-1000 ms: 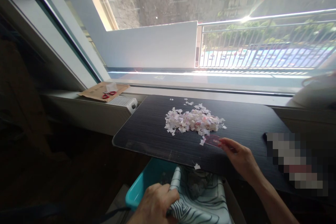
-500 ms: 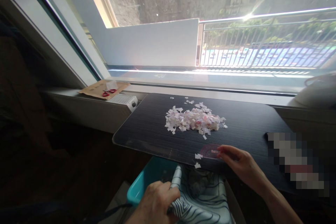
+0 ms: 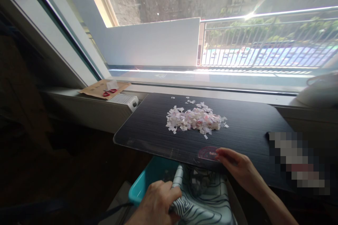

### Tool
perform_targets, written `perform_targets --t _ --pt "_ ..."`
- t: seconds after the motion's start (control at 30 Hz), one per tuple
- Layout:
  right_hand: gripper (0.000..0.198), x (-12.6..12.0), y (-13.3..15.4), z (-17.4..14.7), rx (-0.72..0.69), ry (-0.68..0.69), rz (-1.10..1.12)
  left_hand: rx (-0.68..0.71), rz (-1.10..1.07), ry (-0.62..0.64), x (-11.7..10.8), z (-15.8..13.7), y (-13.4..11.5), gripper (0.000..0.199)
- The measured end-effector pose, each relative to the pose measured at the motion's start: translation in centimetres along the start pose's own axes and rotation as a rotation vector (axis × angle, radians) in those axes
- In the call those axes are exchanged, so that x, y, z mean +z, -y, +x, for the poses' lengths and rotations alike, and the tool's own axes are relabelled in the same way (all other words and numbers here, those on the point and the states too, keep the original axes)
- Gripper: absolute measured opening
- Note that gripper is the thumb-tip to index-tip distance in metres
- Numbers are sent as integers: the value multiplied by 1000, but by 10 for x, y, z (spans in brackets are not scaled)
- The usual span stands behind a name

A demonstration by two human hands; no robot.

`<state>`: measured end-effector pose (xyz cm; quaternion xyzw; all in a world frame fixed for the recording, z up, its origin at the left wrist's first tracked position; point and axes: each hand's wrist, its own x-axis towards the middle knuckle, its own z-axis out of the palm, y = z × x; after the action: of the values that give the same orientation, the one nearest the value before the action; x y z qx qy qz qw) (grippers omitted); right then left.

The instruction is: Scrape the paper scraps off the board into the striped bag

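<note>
My left hand [image 3: 162,198] is closed round the gathered edge of a pale, black-lined fabric bag [image 3: 211,205], below the table's front edge. The bag's mouth faces up, with small paper scraps [image 3: 195,180] inside. Between the fingertips of my right hand [image 3: 239,167] is the right end of a clear, pinkish protractor [image 3: 204,152]. It lies low over the dark table [image 3: 142,123], close to the front edge above the bag. Beyond it is a loose heap of white and pinkish paper scraps [image 3: 196,119], with a few bits scattered behind.
A teal bin [image 3: 139,184] stands beneath the table, left of the bag. Red-handled scissors [image 3: 110,92] rest on a brown envelope [image 3: 92,88] on the sill. On the table's right lies a blurred-out item [image 3: 295,158]. The window fills the far side.
The protractor and my right hand have shifted slightly left. Two paper scraps at the table's front edge are gone from there, and pale scraps now show in the bag's mouth.
</note>
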<state>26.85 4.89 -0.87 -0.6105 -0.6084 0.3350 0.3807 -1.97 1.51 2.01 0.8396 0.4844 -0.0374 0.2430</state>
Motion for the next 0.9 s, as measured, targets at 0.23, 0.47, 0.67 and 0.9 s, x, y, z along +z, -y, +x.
perform_targets --t 0.23,0.47,0.67,0.9 --pt "27 -1 1 1 -9 77 1 -31 -13 13 0 -1 0 16" --pt "36 -15 -16 34 37 -317 91 26 56 -39 13 6 11 15" --pt "30 -16 -23 42 18 -234 -32 97 133 -20 32 16 27 19" --pt "31 -15 -18 32 19 -167 -51 11 72 1 17 10 17 18"
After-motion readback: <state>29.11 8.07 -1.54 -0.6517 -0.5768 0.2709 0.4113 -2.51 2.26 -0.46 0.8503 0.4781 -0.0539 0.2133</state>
